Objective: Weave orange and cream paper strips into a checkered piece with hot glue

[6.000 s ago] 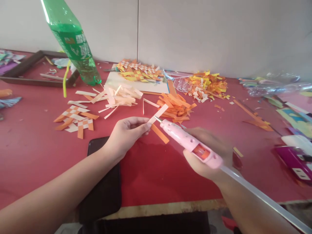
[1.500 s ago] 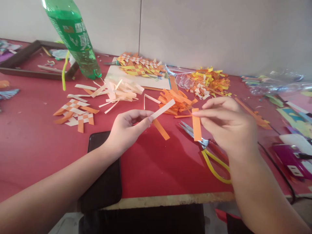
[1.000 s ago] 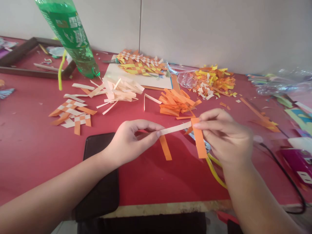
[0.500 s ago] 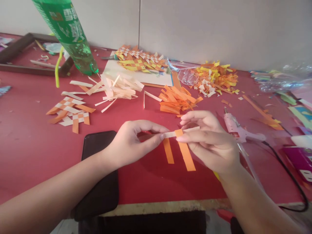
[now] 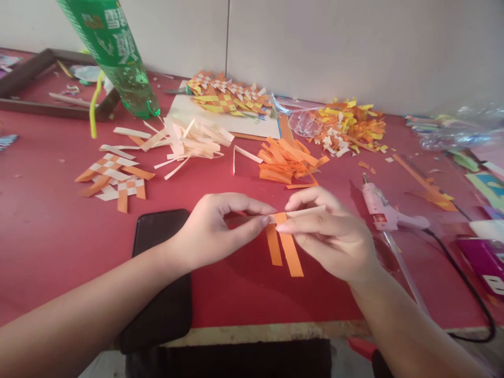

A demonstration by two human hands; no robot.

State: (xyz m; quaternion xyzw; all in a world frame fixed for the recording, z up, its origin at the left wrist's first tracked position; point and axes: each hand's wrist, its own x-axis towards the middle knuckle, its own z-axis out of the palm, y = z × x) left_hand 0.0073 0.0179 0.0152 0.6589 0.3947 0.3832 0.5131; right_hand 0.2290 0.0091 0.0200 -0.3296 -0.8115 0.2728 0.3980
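My left hand [image 5: 226,226] pinches a cream paper strip [image 5: 307,211] between thumb and fingers, where one orange paper strip [image 5: 274,247] hangs down near the thumb tip. With thumb and fingers closed, my right hand [image 5: 331,231] grips a second orange strip [image 5: 292,257] folded over the cream one. The two orange strips hang almost side by side, with a narrow gap at their lower ends. Just beyond my hands lie a pile of folded orange strips [image 5: 285,160] and a pile of cream strips [image 5: 192,139]. Woven orange-and-cream pieces [image 5: 114,176] rest at the left.
A black phone [image 5: 157,294] lies under my left forearm. At the right are a pink glue gun [image 5: 384,207] with its cord and a purple box-like item [image 5: 480,262]. A green bottle [image 5: 118,63] stands back left beside a dark frame [image 5: 51,107]. Paper scraps [image 5: 350,126] are heaped near the wall.
My right hand has moved left, sliding the second orange strip along the cream strip closer to the first one and my left thumb. My left hand has stayed nearly still.
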